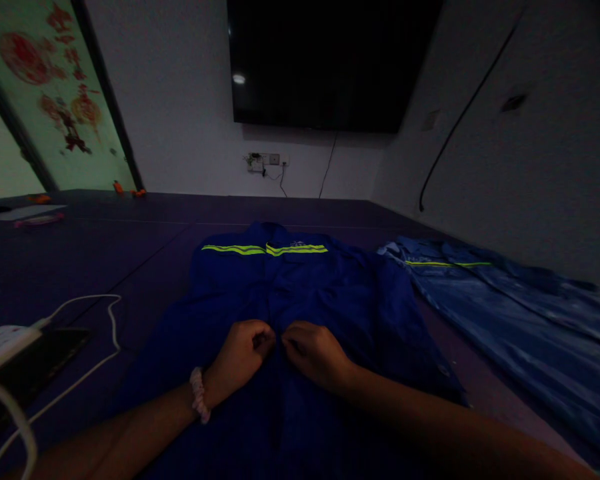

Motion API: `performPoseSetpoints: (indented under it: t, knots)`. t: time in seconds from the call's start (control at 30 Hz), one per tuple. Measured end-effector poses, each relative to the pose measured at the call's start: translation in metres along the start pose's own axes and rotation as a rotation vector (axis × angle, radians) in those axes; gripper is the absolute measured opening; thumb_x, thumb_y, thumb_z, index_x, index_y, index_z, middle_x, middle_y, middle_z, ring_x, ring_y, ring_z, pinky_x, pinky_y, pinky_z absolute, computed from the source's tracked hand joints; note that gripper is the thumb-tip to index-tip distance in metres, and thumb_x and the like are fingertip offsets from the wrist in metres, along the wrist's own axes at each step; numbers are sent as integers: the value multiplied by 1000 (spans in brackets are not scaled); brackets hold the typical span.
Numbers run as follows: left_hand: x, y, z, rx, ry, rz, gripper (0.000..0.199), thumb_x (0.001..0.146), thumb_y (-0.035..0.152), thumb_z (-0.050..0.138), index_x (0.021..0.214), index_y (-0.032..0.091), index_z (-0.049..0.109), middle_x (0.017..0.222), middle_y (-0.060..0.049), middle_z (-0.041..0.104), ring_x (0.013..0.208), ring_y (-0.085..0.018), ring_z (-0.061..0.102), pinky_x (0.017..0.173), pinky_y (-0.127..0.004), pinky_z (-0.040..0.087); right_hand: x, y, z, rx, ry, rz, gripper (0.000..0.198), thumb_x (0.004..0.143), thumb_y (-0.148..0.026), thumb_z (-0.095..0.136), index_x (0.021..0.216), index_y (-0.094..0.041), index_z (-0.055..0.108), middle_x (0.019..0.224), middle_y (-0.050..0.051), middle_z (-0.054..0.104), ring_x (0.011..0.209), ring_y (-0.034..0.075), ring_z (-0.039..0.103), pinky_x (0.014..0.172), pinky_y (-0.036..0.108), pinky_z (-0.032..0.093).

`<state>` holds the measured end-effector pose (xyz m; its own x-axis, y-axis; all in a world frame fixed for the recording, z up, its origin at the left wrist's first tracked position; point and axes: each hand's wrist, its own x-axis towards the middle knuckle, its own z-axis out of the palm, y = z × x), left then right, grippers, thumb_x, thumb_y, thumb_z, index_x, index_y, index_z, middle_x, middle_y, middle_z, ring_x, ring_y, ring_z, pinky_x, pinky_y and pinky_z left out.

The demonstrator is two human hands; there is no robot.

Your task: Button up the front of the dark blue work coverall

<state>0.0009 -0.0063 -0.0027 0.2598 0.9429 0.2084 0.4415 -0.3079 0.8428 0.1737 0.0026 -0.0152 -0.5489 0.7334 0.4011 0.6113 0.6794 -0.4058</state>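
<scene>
On a dark purple surface (130, 240), a dark blue work jacket with yellow reflective stripes (300, 287) lies flat; left hand (240, 360) and right hand (315, 357) pinch its front placket, fingers clenched on the cloth.

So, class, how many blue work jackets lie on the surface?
2: one jacket under both hands at centre, a second jacket spread to its right. More could lie out of view.

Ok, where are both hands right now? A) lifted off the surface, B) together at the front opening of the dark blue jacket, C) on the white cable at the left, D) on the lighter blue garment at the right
B: the left hand and right hand meet, fingers curled, at the centre front of the dark blue jacket, away from the white cable and the lighter blue garment.
</scene>
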Motion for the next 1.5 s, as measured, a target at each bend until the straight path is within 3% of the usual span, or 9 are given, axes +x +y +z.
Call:
performPoseSetpoints:
  t: [0.2,0.47,0.73,0.97,1.1,1.23,1.37,1.5]
  knots:
    - [-1,2,1,-42,-4,-55,16,70,24,50,59,16,59,53,1,55,50,-11,47,47,-20,34,0,0,1,1,-25,21,15,81,-12,46,82,-17,61,82,3,63,75,13,58,66,22,42]
    - [2,0,1,-184,-62,-173,30,74,39,52,56,15,56,49,1,56,46,-11,49,47,-21,34,0,-2,0,-144,-29,-42,15,82,-14,44,80,-17,58,78,4,61,70,12,56,60,21,40]
    - [-1,6,0,-297,-22,-299,15,69,25,54,61,14,59,52,2,57,51,-10,51,50,-20,36,-3,-3,-1,-249,-47,-187,19,85,-15,40,77,-15,57,73,5,58,65,14,54,54,23,38]
    - [3,5,-2,-517,17,-463,9,63,19,63,66,12,60,54,1,60,51,-9,54,52,-20,40,-3,0,3,-74,57,-211,19,86,-14,39,79,-15,57,76,6,60,69,13,56,61,22,43]
    - [2,5,-2,-544,23,-461,9,60,18,65,66,12,61,53,2,60,49,-9,54,51,-20,40,-3,-2,2,-60,121,-222,19,86,-16,41,86,-14,59,77,6,62,68,13,57,61,22,45]
    - [0,7,-2,-525,22,-417,9,60,16,63,68,12,60,52,2,60,48,-9,54,50,-20,41,-4,-7,-3,-163,54,-243,23,86,-14,38,90,-14,61,80,8,63,72,16,58,64,26,46]
    - [1,7,-1,-495,8,-368,9,61,16,61,68,12,59,50,3,59,45,-9,53,48,-20,41,0,-11,-3,-34,65,-81,20,82,-12,43,83,-14,63,80,8,64,75,17,58,68,27,45]
    - [4,1,3,-429,-6,-320,9,60,14,60,69,13,58,49,5,57,41,-8,51,45,-19,40,6,-6,3,450,59,346,11,76,-18,53,73,-15,64,63,1,62,56,11,55,52,21,43]
